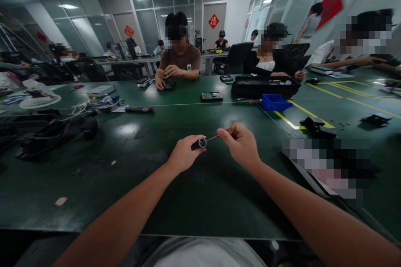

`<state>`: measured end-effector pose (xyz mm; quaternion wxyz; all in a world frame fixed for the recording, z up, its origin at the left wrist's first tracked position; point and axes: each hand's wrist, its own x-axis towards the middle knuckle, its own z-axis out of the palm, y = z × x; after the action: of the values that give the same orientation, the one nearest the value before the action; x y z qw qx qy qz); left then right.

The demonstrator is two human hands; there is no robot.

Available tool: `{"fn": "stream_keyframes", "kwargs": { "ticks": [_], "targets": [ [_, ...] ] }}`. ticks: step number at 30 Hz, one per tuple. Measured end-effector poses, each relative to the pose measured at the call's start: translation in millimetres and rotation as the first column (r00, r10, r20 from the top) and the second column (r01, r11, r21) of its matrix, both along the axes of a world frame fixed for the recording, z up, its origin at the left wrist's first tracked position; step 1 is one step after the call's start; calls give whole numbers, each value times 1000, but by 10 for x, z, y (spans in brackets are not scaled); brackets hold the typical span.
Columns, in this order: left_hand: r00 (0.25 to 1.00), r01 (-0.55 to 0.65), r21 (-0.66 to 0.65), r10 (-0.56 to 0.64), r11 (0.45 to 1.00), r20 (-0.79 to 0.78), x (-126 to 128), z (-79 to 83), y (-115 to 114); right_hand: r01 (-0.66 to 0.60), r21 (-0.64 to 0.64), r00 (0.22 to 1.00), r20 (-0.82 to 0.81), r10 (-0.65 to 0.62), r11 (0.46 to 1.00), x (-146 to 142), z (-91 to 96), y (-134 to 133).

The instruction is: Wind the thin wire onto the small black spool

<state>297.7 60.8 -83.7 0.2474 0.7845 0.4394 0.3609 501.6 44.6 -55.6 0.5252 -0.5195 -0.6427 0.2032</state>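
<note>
Between the thumb and fingers of my left hand point(184, 153) is a small black cylinder point(202, 143), its round, grey-rimmed open end turned toward me. My right hand point(241, 144) is closed on a thin screwdriver point(212, 138); most of its handle is hidden by the fingers, with a reddish bit at the front. The metal shaft points left, its tip at or close beside the cylinder's rim; whether it touches, I cannot tell. Both hands are held above the green table point(175, 206).
Ahead lie a circuit-board drive point(211, 96), a blue bin point(275, 102) and a long black housing point(266, 87). At left are a black plastic part point(59, 133), a pen-like tool point(139, 109) and cables. Black brackets point(318, 126) lie at right. Co-workers sit across the table.
</note>
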Motion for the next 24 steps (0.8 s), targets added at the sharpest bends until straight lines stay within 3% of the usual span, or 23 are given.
{"fn": "stream_keyframes", "kwargs": {
  "ticks": [7,16,24],
  "targets": [
    [1000,17,28,-16,999,-22,-21,-25,31,-211,85,969,151,197,974,-4,-10,-12],
    [1000,-16,36,17,999,-14,-10,-43,40,-51,97,981,193,32,994,-36,3,-62],
    [998,-56,49,57,997,-24,-40,-50,66,-160,47,976,159,151,986,-22,-2,-68]
  ]
}}
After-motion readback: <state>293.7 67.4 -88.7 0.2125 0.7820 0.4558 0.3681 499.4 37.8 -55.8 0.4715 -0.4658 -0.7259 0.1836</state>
